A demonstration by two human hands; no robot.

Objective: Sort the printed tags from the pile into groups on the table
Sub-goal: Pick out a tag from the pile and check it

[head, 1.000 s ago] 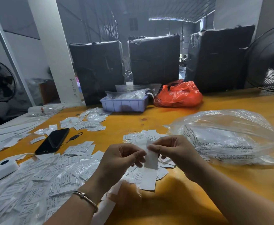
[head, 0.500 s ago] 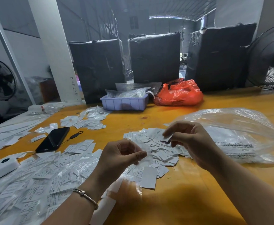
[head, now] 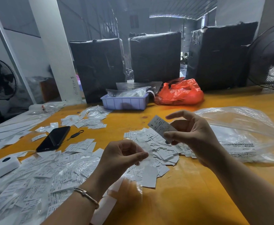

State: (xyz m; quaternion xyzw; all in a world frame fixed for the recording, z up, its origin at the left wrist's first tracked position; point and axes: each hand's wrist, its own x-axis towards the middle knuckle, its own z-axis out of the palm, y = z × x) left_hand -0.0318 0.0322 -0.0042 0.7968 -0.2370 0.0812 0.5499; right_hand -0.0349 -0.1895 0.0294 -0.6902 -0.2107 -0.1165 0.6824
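One tag up in our right hand, a clear sleeve in our left.

Our right hand point(head: 193, 135) pinches one printed tag point(head: 161, 126) between thumb and fingers, index raised; its long axis runs from upper left down to lower right, printed face toward us, the "S" at the upper-left end. Our left hand point(head: 121, 157) has its grip closed on one clear sleeve point(head: 146, 150). Both are held above the middle pile of tags point(head: 162, 151) on the table point(head: 189, 192). We count three black bundles point(head: 155, 56) and one phone point(head: 53, 138).

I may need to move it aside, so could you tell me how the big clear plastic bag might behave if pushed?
The clear plastic bag looks thin and crumpled, so it would probably fold rather than slide whole. It seems light, likely to drift.
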